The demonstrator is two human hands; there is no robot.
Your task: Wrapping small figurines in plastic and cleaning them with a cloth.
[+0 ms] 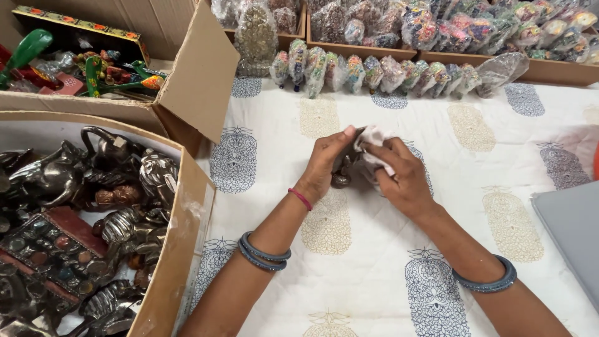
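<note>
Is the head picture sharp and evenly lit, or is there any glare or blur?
Head view: soft, even light, with faint shadows under the hands; left hand and right hand sharp on the printed cloth; glare on the wrapped figures and on the metal figures in the box.

figurine (342, 178) – dark glossy metal | rag (374, 146) – pale soft cloth

Tabletop (499, 162) covered by a white cloth block-printed with blue and ochre motifs, evenly lit. Open cardboard boxes (187, 206) stand along the left edge; shallow cardboard trays (374, 50) of plastic-wrapped figurines line the far edge. A flat grey panel (574, 231) lies at right.
</note>
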